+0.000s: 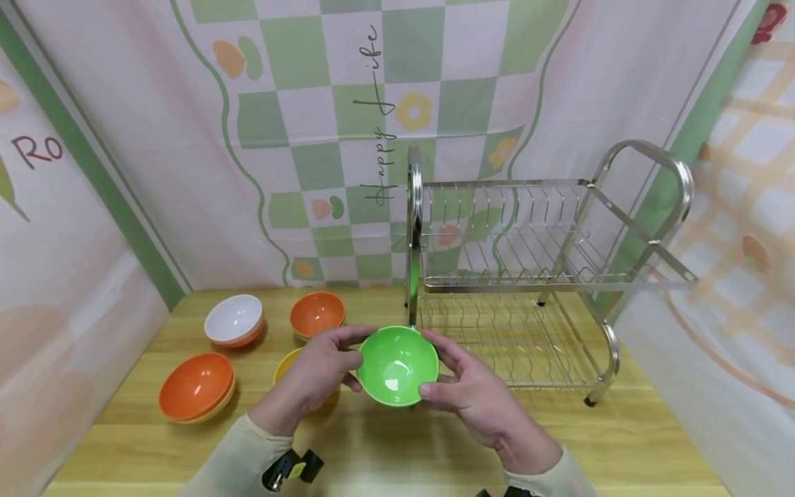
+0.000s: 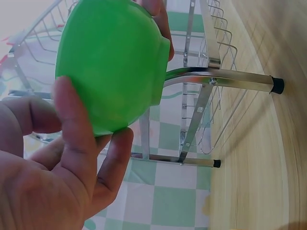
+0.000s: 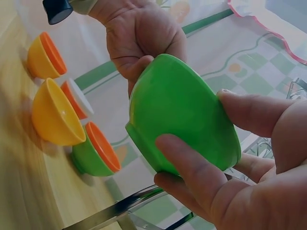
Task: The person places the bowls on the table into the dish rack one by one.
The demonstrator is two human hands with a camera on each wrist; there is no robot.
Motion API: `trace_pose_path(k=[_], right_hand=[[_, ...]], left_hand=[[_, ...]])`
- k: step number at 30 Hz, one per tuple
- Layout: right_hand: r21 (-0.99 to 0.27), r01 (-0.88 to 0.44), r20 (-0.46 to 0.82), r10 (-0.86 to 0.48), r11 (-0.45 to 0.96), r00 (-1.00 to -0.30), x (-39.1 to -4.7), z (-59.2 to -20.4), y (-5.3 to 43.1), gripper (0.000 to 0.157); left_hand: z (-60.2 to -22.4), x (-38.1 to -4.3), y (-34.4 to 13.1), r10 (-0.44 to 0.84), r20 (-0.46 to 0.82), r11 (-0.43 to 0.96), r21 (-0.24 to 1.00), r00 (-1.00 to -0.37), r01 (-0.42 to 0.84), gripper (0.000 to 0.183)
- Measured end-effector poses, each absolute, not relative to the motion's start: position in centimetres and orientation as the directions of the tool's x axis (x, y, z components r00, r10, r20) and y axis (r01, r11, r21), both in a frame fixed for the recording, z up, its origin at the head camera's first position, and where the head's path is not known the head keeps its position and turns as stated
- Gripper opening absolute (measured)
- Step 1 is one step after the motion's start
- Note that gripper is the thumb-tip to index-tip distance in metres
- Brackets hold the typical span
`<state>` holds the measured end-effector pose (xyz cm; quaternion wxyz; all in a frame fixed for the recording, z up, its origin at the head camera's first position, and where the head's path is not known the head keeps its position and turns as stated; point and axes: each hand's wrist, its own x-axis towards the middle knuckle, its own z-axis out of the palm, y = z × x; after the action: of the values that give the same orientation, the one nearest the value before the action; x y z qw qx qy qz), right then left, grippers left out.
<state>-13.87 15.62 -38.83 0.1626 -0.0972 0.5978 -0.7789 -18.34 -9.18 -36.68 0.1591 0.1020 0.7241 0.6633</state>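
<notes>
A bright green bowl (image 1: 399,366) is held up off the table between both hands, its inside facing the head camera. The left hand (image 1: 323,369) grips its left side, thumb near the rim and fingers curled along the outside. Opposite it, the right hand (image 1: 481,397) holds the right side with thumb at the rim and fingers spread over the outer wall. Both wrist views show the smooth outer wall of the green bowl (image 2: 112,62) and its foot ring. Partly hidden behind the left hand is a yellow bowl (image 3: 55,115), standing on the table.
A two-tier metal dish rack (image 1: 499,284) stands behind and right of the hands. On the left lie stacked bowls: an orange bowl (image 1: 195,386) in a yellow one, a white bowl (image 1: 234,317) in an orange one, and another orange bowl (image 1: 317,314) in a green one. A patterned curtain (image 1: 348,117) hangs behind.
</notes>
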Motion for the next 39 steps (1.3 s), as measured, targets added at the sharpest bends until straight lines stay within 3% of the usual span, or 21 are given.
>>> trace_pose_path(k=[13,19,29,39], right_hand=[[-0.958,0.148,-0.052,-0.361,-0.244,-0.931,-13.8,-38.2,16.4,0.088],[-0.960,0.131,-0.038,-0.346,-0.249,-0.938,-14.0,-38.1,17.1,0.091],[-0.963,0.084,0.010,-0.346,-0.255,-0.938,-13.9,-37.9,19.0,0.092],[-0.975,0.015,0.051,-0.291,-0.222,-0.955,-13.5,-37.6,22.8,0.086]], left_hand=[[-36.7,-18.5,-9.4,0.442,-0.080,0.023,0.997,-0.893,-0.078,0.050],[-36.9,-18.6,-9.4,0.398,-0.081,-0.019,0.995,-0.914,-0.096,0.043],[-37.6,-19.2,-9.2,0.390,-0.146,0.004,0.988,-0.909,-0.157,0.075],[-38.8,-20.3,-7.3,0.434,-0.165,-0.050,0.977,-0.885,-0.207,0.081]])
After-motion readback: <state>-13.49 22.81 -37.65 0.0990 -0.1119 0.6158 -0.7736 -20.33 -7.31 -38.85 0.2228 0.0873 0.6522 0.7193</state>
